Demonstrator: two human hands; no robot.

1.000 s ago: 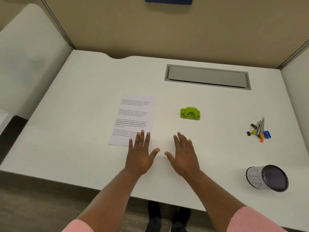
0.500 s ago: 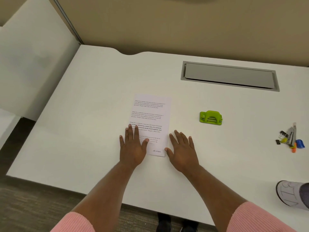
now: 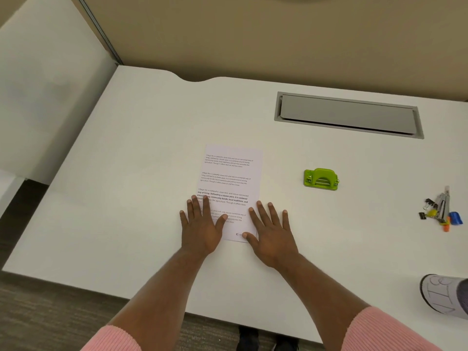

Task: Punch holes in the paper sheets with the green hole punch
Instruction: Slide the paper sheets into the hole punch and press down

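A white paper sheet (image 3: 231, 181) with printed text lies flat in the middle of the white desk (image 3: 126, 173). My left hand (image 3: 202, 224) rests flat on its lower left corner, fingers spread. My right hand (image 3: 269, 230) lies flat at the sheet's lower right edge, its thumb on the paper. Both hands hold nothing. The green hole punch (image 3: 321, 179) stands on the desk to the right of the sheet, well clear of both hands.
A grey cable hatch (image 3: 348, 115) is set into the desk at the back right. A pile of binder clips and small stationery (image 3: 442, 210) lies at the far right. A mesh pen cup (image 3: 445, 296) lies tipped at the right front edge.
Both hands slid left onto the lower part of the sheet; a second ago they lay on bare desk to its right. The view shifted left and down.
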